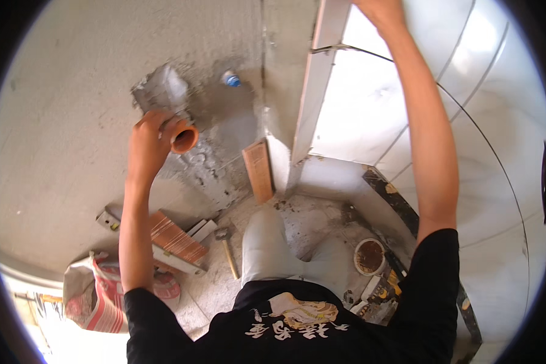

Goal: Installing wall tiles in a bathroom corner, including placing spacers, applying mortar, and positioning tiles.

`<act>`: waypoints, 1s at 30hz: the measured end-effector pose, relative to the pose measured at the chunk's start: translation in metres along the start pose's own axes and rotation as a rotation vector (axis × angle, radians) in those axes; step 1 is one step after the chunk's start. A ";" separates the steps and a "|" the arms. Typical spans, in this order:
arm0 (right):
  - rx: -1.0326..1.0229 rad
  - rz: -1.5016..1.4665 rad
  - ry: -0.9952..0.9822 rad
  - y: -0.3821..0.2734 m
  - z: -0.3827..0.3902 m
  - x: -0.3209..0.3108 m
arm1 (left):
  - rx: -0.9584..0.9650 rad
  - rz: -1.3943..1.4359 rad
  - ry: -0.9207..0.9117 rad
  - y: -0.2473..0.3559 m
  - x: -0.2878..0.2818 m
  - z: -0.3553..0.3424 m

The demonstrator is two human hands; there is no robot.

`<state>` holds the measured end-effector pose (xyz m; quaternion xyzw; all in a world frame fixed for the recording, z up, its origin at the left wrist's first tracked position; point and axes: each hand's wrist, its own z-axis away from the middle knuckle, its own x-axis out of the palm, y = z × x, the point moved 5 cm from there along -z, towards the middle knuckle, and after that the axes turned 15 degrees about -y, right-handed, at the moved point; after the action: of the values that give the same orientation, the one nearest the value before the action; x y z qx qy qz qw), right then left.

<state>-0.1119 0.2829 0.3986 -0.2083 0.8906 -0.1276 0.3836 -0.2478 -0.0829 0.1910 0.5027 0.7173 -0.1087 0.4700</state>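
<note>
My left hand [147,144] grips the orange handle [185,138] of a trowel. Its grey blade [162,88] lies flat against a patch of wet grey mortar [215,130] on the bare wall. My right hand [379,8] is raised to the top of the picture, against the white tiled wall [361,109] near the upright edge of a tile [312,91]. Its fingers are cut off by the rim. A blue and white pipe stub [230,78] sticks out of the mortar just right of the blade.
On the floor lie a hammer [227,246], a spirit level [111,219], a stack of reddish ribbed tiles [177,238], a striped sack [96,292] and a mortar bucket [370,256]. A brown block [258,170] leans in the corner. My knees [264,242] are bent below.
</note>
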 end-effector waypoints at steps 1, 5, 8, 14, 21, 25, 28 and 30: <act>0.016 0.025 0.066 -0.001 0.001 0.003 | 0.017 0.018 0.000 -0.001 0.001 0.004; -0.010 0.101 0.143 0.000 -0.002 0.007 | -0.124 -0.023 -0.108 -0.008 0.002 0.003; 0.045 0.100 0.146 -0.004 0.001 0.004 | -0.115 -0.098 -0.033 -0.002 0.004 0.000; -0.008 0.113 0.151 0.007 -0.002 0.004 | 0.223 0.466 0.219 0.092 0.022 -0.047; 0.031 0.070 0.131 -0.001 -0.003 0.005 | 0.555 0.596 0.297 0.142 0.073 -0.126; 0.075 0.097 0.125 -0.002 0.000 0.000 | 0.619 0.537 0.270 0.148 0.082 -0.139; -0.208 0.052 0.163 -0.015 0.014 0.003 | 0.637 0.510 0.247 0.145 0.089 -0.144; -0.085 0.069 0.153 -0.010 0.005 -0.001 | 0.664 0.488 0.292 0.146 0.089 -0.144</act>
<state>-0.1052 0.2747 0.4000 -0.1831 0.9287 -0.0918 0.3093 -0.2138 0.1318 0.2448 0.7914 0.5626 -0.1470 0.1884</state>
